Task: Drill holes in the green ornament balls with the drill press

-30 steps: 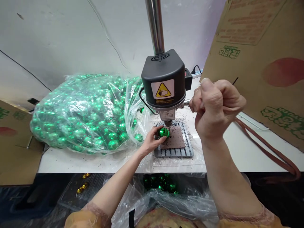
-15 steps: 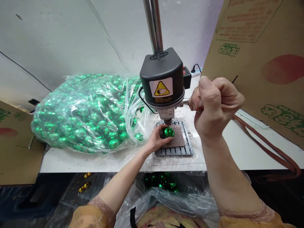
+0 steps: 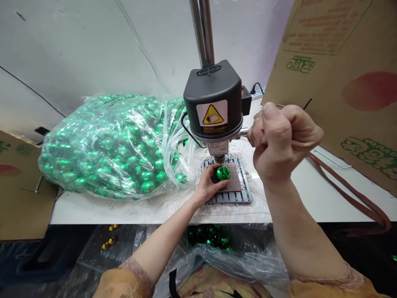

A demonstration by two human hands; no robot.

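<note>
My left hand [image 3: 208,182] grips a shiny green ball [image 3: 223,173] between thumb and fingers. The ball rests on a brownish square pad [image 3: 235,182] on the slotted metal base [image 3: 246,194] of a bench drill press [image 3: 212,101]. Directly over the ball is the drill's chuck [image 3: 219,158]; the bit between them is too small to make out clearly. On the drill's right side, my right hand [image 3: 283,138] is closed in a fist around the feed lever [image 3: 244,131], whose outer part the fingers hide.
A large clear bag of green balls [image 3: 108,149] lies left of the drill. Cardboard boxes stand at the left [image 3: 21,198] and right [image 3: 347,82]. Dark shavings dot the white table [image 3: 93,211]. Below its edge, more green pieces [image 3: 211,236] sit in clear plastic. A brown strap [image 3: 350,198] lies at right.
My left hand and the green ball sit slightly further right in view. My right hand keeps its grip on the lever, almost unmoved. The camera has shifted a little.
</note>
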